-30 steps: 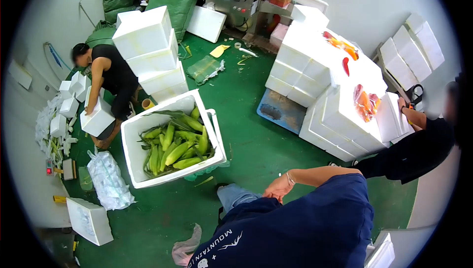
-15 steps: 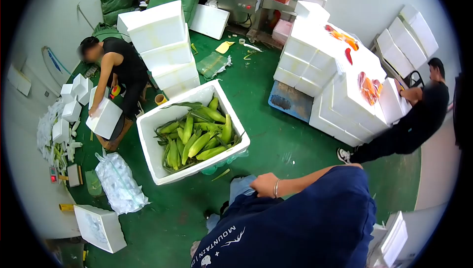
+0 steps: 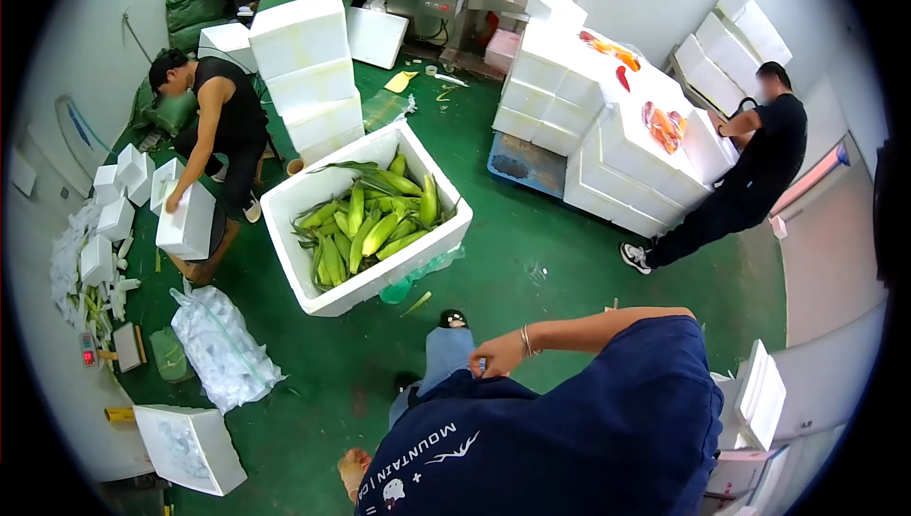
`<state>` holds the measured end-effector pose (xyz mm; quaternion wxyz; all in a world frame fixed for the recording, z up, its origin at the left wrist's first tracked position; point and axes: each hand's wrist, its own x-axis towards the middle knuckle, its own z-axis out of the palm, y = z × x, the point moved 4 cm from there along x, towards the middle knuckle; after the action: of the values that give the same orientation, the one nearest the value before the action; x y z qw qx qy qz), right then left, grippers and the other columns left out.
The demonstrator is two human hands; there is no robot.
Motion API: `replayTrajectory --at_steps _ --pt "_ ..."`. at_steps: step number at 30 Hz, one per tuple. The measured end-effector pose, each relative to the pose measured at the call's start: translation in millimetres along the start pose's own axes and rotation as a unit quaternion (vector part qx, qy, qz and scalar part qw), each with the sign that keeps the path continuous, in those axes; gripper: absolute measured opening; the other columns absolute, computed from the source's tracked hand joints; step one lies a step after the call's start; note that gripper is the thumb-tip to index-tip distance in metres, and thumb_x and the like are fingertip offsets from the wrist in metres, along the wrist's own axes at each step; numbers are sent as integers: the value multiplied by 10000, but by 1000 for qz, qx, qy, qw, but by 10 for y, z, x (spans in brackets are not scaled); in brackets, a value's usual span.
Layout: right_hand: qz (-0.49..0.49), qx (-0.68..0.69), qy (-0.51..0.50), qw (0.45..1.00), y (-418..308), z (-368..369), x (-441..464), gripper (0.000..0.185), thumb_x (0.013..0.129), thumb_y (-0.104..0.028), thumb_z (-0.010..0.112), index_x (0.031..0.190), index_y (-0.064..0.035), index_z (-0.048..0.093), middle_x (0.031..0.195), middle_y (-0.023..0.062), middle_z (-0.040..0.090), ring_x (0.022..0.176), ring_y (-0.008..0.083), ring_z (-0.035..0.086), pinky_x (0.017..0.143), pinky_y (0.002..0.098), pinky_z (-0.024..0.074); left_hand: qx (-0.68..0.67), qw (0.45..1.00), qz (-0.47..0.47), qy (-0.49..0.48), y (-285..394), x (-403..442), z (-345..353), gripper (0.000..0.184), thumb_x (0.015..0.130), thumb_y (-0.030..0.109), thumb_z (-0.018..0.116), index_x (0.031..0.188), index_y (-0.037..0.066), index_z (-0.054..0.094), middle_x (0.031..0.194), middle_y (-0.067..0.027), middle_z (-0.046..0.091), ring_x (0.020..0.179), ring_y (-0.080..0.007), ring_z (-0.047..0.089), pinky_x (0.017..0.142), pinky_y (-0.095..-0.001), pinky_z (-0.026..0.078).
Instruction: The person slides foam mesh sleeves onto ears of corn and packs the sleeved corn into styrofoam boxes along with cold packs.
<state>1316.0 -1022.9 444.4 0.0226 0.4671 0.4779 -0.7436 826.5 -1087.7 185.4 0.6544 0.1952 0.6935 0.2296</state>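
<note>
My right hand (image 3: 495, 355), with bracelets at the wrist, is in front of my waist by the hem of my navy shirt (image 3: 569, 421). Its fingers are curled closed, and a small bluish patch shows between them that I cannot identify. Low at the left, my left hand (image 3: 354, 471) is partly hidden by the shirt, and its finger position is unclear. Ahead of me stands a white foam box (image 3: 327, 305) holding several ears of green-husked corn (image 3: 380, 233). Neither hand touches the box.
At left, a crouching person (image 3: 223, 108) handles a small foam box (image 3: 188, 222). A clear bag (image 3: 223, 345) lies nearby. Stacked boxes (image 3: 302, 37) rise behind the corn. Another person (image 3: 764, 156) stands at right by more foam boxes (image 3: 645, 170) on a blue pallet (image 3: 522, 167).
The view has shifted, so the corn box appears slightly left and higher. My left hand has come further into sight at the bottom. My right hand has drawn slightly off the shirt hem.
</note>
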Motion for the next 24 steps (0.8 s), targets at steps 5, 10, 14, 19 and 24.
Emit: replayTrajectory --at_steps 5,10,14,19,24 --pt "7 5 104 995 24 277 30 299 810 -337 582 904 -53 580 739 86 604 650 192 595 581 326 501 35 994 -97 20 -294 368 246 237 782 200 620 875 -17 614 746 -117 639 619 -228 586 591 -332 464" --pt "21 -207 140 968 -285 456 -183 246 744 -292 626 824 -61 598 777 102 640 701 244 618 627 366 478 207 976 15 -60 -64 241 394 216 791 178 606 879 -19 616 773 -122 650 652 -225 605 625 -333 484" --pt "16 -319 260 911 -483 596 -127 256 723 -342 644 800 -106 584 743 133 626 741 331 614 618 427 478 95 989 -111 -13 -23 174 404 197 788 171 601 845 -17 616 767 -128 642 658 -226 607 618 -347 491" --pt "-6 -345 327 880 -435 622 -62 202 714 -303 633 759 -120 560 720 133 610 730 351 602 594 438 469 65 997 -31 -30 261 -45 362 169 761 152 603 785 -15 592 729 -133 623 616 -245 590 574 -348 479" --pt "-33 -113 134 984 -286 595 -40 287 732 -301 657 869 -52 616 746 112 649 701 252 633 603 377 488 52 994 -90 -29 14 262 200 196 753 138 619 868 -20 614 773 -132 639 677 -233 621 625 -333 505"
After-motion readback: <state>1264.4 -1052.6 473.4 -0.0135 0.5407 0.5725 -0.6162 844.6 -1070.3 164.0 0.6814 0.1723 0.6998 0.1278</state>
